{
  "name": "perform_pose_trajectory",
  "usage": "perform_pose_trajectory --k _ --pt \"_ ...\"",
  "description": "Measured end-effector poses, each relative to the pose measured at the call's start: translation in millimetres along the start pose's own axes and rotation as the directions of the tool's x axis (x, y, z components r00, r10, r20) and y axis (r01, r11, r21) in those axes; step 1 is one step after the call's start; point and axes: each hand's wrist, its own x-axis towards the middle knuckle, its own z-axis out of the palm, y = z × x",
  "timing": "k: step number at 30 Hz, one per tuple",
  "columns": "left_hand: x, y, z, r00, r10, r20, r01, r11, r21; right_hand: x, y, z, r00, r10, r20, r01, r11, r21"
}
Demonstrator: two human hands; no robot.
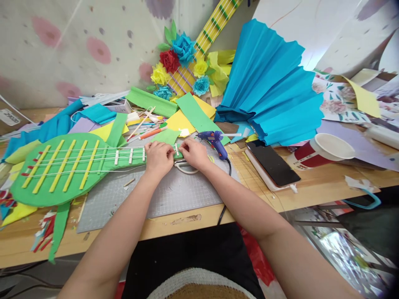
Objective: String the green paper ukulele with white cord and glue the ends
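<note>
A green paper guitar point(109, 159) lies across the desk, with yellow strips on its round body, thin white strings and short white strips along its neck. My left hand point(158, 158) is closed over the neck, fingers bent and fingertips together on it. Just to the right, my right hand point(195, 153) pinches at the end of the neck, beside a white strip point(176, 148). Whatever small piece may be between the fingertips is hidden. Scissors point(186, 167) lie under the neck by my right hand, their handles showing. A blue glue gun point(216, 143) rests behind that hand.
A grey cutting mat point(183, 193) lies beneath my hands. At the right are a phone point(274, 162) and a paper cup point(324, 149). Blue pleated paper point(268, 83) stands behind. Paper scraps and a yellow paper guitar point(215, 27) with paper flowers fill the back.
</note>
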Motion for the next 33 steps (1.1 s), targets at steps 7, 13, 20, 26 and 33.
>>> perform_pose_trajectory --k 7,13,20,26,33 --pt "-3 -4 -5.1 1.000 0.013 0.001 -0.013 1.000 -0.028 0 8 -8 0.993 -0.112 0.045 0.105 0.985 0.135" --pt "-3 -6 -7.9 0.999 -0.003 -0.042 0.001 0.999 -0.046 -2 7 -18 0.995 -0.097 0.032 0.094 0.992 0.088" --pt "-3 -15 -10.5 1.000 -0.008 0.005 0.008 0.995 -0.098 -6 1 -57 0.904 -0.167 0.394 0.261 0.945 -0.199" --pt "-4 -17 -9.2 1.000 0.016 0.009 -0.015 0.995 -0.098 -16 -4 -50 0.883 -0.209 0.420 0.352 0.887 -0.300" --pt "-4 -10 -2.8 0.999 -0.038 0.015 0.039 0.998 -0.039 -1 -10 -24 0.973 0.075 0.218 -0.037 0.984 -0.173"
